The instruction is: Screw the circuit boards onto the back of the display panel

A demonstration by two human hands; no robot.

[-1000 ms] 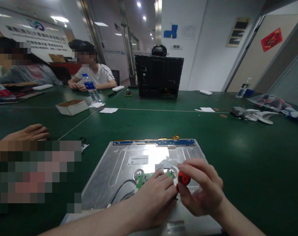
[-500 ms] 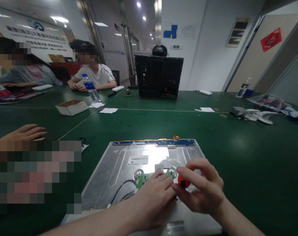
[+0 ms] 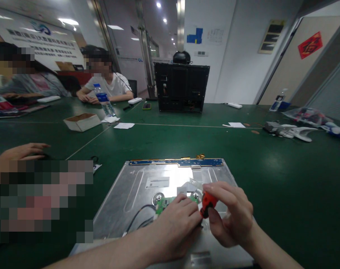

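Observation:
A flat metal display panel (image 3: pixel 136 186) lies face down on the table, with a blue circuit strip (image 3: pixel 158 163) along its far edge. A green circuit board (image 3: pixel 162 204) with black cables sits on its back, partly under my left hand (image 3: pixel 182 216). That hand is closed, its fingers curled down at the board's right end; its fingertips are hidden. My right hand (image 3: pixel 233 213) pinches a red-and-black screwdriver (image 3: pixel 209 201) by its handle, right beside the left hand. The screwdriver is tilted, and its tip is out of sight.
Around me is a green table (image 3: pixel 284 186). Farther off stand an open box (image 3: pixel 82 122), a water bottle (image 3: pixel 104 101) and a black monitor-like casing (image 3: pixel 182 86). A grey-and-white gadget (image 3: pixel 287 130) lies at right. A co-worker's hand (image 3: pixel 24 151) rests at left; other people sit beyond.
The screwdriver handle has tilted and turned in my right hand, and those fingers have shifted around it. My left hand has stayed put. The co-worker's hand at left has moved slightly.

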